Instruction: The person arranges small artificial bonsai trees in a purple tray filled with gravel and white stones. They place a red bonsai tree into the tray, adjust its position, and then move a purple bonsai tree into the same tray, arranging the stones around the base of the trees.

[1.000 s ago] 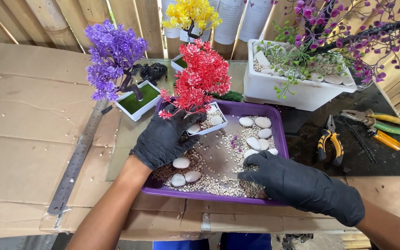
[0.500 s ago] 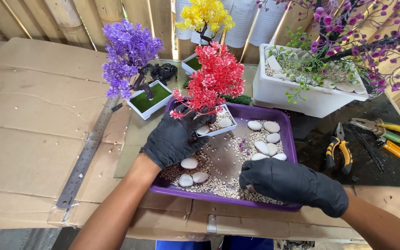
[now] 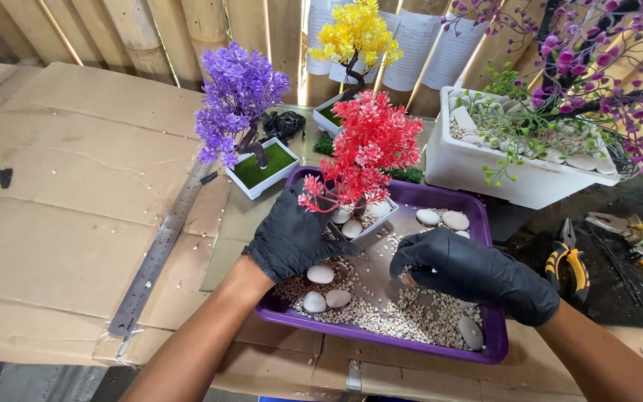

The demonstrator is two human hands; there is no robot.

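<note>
Bright, even daylight falls on my bench, with slivers of glare between the bamboo slats [image 3: 187, 37] behind. Shadows under my gloved hands are soft. Everything looks sharp; the wide lens bends the edges slightly.

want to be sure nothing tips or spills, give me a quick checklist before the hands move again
1. Left hand steadying the small pot of the red tree: ok, it rests against the pot.
2. Red tree upright: ok.
3. Right hand holding gravel: cannot tell, fingers curl down over it.
4. Gravel inside the purple tray: not ok, a few grains lie on the cardboard.
5. White stones clear of the hands: ok.
6. Pliers out of the way: ok, right of the tray.
</note>
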